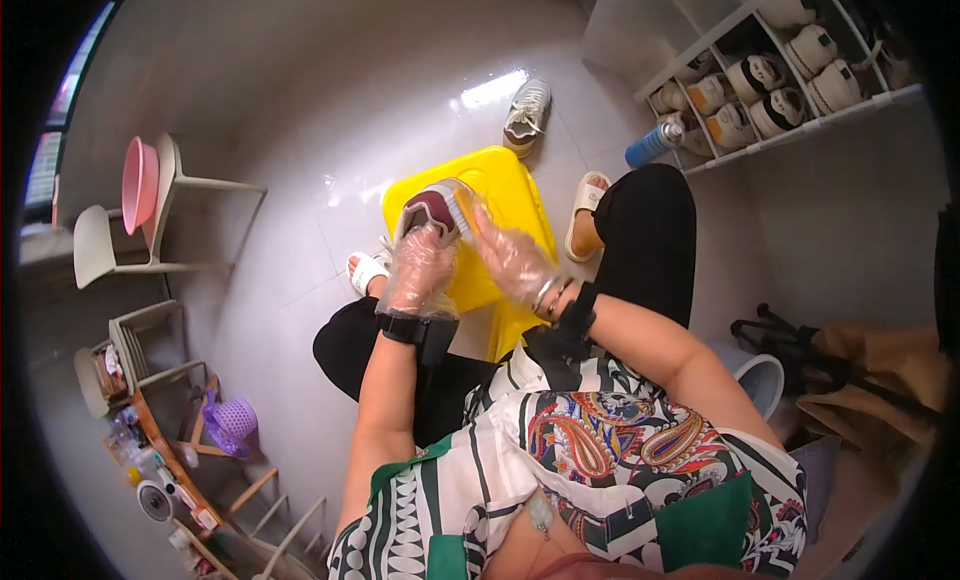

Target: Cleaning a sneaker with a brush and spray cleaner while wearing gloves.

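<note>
My left hand (423, 268), in a clear plastic glove, grips a sneaker (439, 205) with a maroon part and pale edges. The shoe is held tilted above a yellow plastic stool (514, 205). In my right hand (514, 261), also in a clear glove, is a brush (465, 212) with a yellowish back and pale bristles, which lie against or very near the shoe's side. My right hand is slightly blurred. A second, laced sneaker (528, 111) stands on the floor just beyond the stool.
At the upper right a white rack (780, 141) holds several shoes, with a blue spray can (652, 145) beside it. A pink basin (140, 184) rests on a chair (169, 205) at the left. Below it are a purple basket (234, 422) and a cluttered wooden table (169, 460). A bucket (761, 381) stands at the right.
</note>
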### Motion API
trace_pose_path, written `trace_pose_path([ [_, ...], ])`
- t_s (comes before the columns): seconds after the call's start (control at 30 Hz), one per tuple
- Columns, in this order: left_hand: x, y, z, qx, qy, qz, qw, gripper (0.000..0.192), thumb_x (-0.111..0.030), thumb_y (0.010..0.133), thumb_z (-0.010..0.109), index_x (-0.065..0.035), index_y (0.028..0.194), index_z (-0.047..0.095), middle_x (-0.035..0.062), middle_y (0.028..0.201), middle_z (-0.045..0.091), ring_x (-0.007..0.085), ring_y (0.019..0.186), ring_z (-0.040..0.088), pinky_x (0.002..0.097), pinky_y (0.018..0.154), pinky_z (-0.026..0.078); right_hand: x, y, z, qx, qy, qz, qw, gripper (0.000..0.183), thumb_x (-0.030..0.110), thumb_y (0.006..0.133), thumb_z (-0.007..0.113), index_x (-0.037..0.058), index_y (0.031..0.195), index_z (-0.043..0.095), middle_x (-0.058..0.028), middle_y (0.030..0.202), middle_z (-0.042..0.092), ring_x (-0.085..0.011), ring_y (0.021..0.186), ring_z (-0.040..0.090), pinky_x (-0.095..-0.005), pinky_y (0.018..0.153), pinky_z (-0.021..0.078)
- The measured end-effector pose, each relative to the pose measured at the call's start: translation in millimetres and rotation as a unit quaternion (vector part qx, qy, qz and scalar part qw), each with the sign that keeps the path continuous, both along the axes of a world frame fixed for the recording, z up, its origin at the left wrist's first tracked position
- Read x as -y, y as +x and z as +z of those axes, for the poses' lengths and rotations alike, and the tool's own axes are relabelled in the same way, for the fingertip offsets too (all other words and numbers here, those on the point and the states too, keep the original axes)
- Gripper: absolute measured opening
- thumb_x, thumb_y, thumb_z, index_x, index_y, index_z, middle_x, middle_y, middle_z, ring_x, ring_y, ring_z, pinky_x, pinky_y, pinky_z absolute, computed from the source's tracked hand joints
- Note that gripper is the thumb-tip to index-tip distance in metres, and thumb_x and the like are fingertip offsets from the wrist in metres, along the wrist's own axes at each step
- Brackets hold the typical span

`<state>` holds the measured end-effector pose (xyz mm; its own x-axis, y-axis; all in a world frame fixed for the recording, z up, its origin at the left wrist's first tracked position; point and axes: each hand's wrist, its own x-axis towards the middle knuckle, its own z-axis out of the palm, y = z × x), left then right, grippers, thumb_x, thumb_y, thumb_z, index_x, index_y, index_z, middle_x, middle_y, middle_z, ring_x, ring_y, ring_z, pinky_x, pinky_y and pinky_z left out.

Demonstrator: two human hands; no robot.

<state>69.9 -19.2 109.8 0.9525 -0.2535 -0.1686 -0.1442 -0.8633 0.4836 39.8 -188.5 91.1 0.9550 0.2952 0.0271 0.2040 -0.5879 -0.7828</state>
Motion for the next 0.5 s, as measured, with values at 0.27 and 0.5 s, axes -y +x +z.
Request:
trace_pose_path([
  [0.27,8.2,-11.9,-13.7,-0.02,0.15,-0.185,0.971,0.005,-0.009,0.071,0.056,-0.0057,0.075,0.058,0.0166,0.07,0.06,0.031,0.07,0.061,0.0421,0.066,0.048,25.7,66.8,-10.3,-0.054,-0.172,0.141,0.973,0.049,0.012,0.084,0.039,0.001,0.131,0.031,-0.0237,0.099,0.056,-0.035,0.085,0.058,-0.0407,0.073,0.048],
  [0.5,-7.5,-38.6,3.7,0.13,0.187,-0.316,0.921,0.026,-0.009,0.069,0.055,-0.0067,0.095,0.058,0.0104,0.08,0.058,0.0252,0.083,0.055,0.0383,0.087,0.039,38.6,47.1,4.9,-0.101,-0.226,0.187,0.951,0.051,0.012,0.085,0.038,0.0068,0.135,0.028,-0.0177,0.125,0.046,-0.0341,0.106,0.051,-0.0381,0.092,0.041],
])
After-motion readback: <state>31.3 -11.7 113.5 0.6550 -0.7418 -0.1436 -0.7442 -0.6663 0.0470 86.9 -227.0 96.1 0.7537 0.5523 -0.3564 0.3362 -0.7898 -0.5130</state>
